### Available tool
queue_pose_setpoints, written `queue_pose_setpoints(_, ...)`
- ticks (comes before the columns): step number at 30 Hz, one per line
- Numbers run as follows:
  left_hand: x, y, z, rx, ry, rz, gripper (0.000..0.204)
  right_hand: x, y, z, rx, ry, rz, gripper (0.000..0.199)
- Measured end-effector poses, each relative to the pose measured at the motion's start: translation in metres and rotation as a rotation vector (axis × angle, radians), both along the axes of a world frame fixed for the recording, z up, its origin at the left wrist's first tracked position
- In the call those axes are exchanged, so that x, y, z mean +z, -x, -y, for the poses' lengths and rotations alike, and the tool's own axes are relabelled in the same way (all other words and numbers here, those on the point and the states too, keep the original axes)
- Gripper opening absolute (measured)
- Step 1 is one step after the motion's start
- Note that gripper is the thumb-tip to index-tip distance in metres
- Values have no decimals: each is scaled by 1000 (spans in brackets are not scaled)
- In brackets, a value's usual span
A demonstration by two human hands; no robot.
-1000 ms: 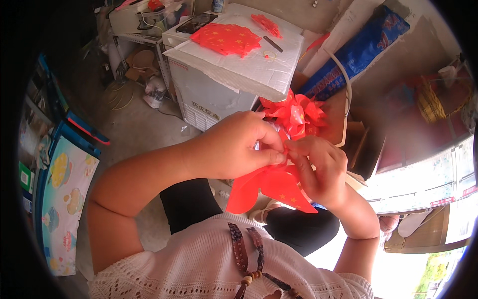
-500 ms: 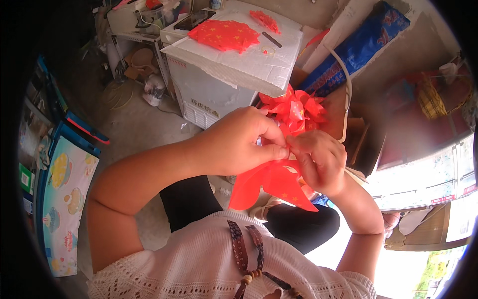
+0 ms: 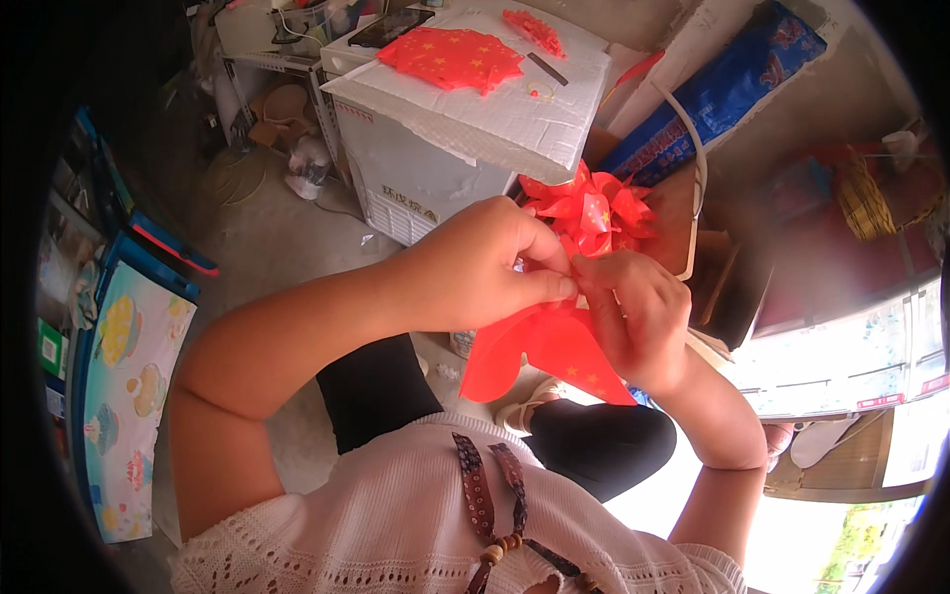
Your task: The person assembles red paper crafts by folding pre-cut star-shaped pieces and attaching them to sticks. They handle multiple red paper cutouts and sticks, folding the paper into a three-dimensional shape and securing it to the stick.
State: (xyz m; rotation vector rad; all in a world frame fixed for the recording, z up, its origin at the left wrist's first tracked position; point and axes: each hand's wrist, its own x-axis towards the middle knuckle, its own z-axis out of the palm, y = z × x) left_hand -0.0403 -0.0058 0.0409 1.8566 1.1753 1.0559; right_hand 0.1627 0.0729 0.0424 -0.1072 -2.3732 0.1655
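Observation:
My left hand (image 3: 485,267) and my right hand (image 3: 633,317) meet in front of me, fingertips pinched together on a red sheet with small yellow stars (image 3: 539,351) that hangs below them in a fan-like fold. Just beyond the hands lies a bunch of folded red star-printed pieces (image 3: 589,213) in a brown box (image 3: 693,228). What the fingertips pinch exactly is hidden between them.
A white chest-like box (image 3: 435,168) with a white foam lid stands ahead; on it lie a stack of red star sheets (image 3: 450,54), smaller red scraps (image 3: 534,30) and a dark stick. A blue printed bag (image 3: 722,89) leans behind. Colourful panels (image 3: 119,376) stand at the left.
Both hands stay pinched on the red sheet and have shifted only slightly; the hanging part of the sheet has swung a little.

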Motion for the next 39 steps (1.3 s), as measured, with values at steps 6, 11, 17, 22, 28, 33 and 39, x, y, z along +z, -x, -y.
queue_pose_setpoints(6, 3, 0, 3, -9, 85, 11, 13, 3, -3, 6, 11, 234, 39, 10)
queue_pose_setpoints(11, 4, -1, 0, -10, 70, 41, 14, -4, -6, 5, -6, 158, 4, 16)
queue_pose_setpoints(17, 29, 1, -2, -20, 84, 51, 15, 24, -4, 3, 21, 486, -42, 11)
queue_pose_setpoints(22, 29, 0, -2, -44, -17, -39, 15, 23, -6, 3, 16, 446, -53, 12)
queue_pose_setpoints(28, 29, -3, -1, -21, 1, -61, 13, 27, -8, 8, 19, 538, -99, 11)
queue_pose_setpoints(33, 24, -7, 6, 138, -215, -189, 7, 41, -21, 2, 87, 540, -122, 12)
queue_pose_setpoints(39, 23, -5, 9, 280, -460, -351, 8, 55, -28, 18, 163, 527, 128, 10)
